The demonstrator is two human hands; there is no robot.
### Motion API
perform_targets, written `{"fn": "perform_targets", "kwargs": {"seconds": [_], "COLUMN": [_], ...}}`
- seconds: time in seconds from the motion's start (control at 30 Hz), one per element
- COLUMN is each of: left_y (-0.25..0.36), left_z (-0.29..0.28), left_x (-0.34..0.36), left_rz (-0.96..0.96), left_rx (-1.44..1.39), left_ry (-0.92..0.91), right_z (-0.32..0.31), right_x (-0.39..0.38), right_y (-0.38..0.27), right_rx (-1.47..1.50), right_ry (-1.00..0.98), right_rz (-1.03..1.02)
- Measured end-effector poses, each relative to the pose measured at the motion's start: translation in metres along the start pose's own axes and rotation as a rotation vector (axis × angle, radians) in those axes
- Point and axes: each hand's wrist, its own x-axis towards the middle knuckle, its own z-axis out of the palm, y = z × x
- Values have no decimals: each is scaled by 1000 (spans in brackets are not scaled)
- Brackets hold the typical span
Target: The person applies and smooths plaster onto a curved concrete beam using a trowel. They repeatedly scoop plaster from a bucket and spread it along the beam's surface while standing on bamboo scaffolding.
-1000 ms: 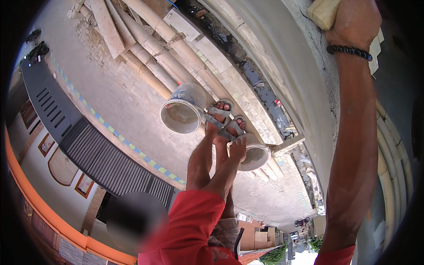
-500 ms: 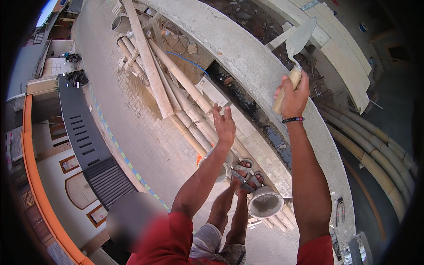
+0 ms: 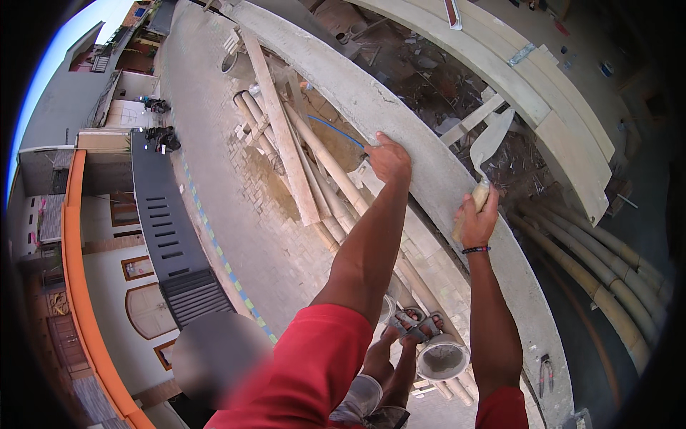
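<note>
My right hand (image 3: pixel 477 225) is closed round the wooden handle of a trowel (image 3: pixel 491 145). Its pale, pointed blade tilts up and away over the debris-filled gap beyond the concrete wall. My left hand (image 3: pixel 389 161) rests at the near edge of the wall's grey top (image 3: pixel 446 184), with its visible fingers apart and nothing held. Part of those fingers is hidden at the edge.
Bamboo poles (image 3: pixel 336 182) and a wooden plank (image 3: pixel 280 129) lie left of the wall. A mortar bucket (image 3: pixel 441 359) stands by my feet. Pincers (image 3: pixel 546 375) lie on the wall's near end. More bamboo poles (image 3: pixel 593 268) are at right. Beyond runs a pale curved ledge (image 3: pixel 572 154).
My left hand has moved forward and right, from open air above the poles to the wall's edge. The right hand still grips the trowel, now lower in view.
</note>
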Motion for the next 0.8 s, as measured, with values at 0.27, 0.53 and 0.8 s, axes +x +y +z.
{"fn": "perform_targets", "kwargs": {"seconds": [0.27,0.53,0.8], "left_y": [5,8,10], "left_z": [-2,-5,-2], "left_x": [3,3,4], "left_rz": [-44,-81,-128], "left_rx": [107,138,174], "left_ry": [31,-21,3], "right_z": [2,-1,2], "right_x": [-5,-9,-10], "right_y": [3,10,9], "right_rx": [-47,-16,-155], "right_ry": [-10,12,47], "right_rz": [17,36,90]}}
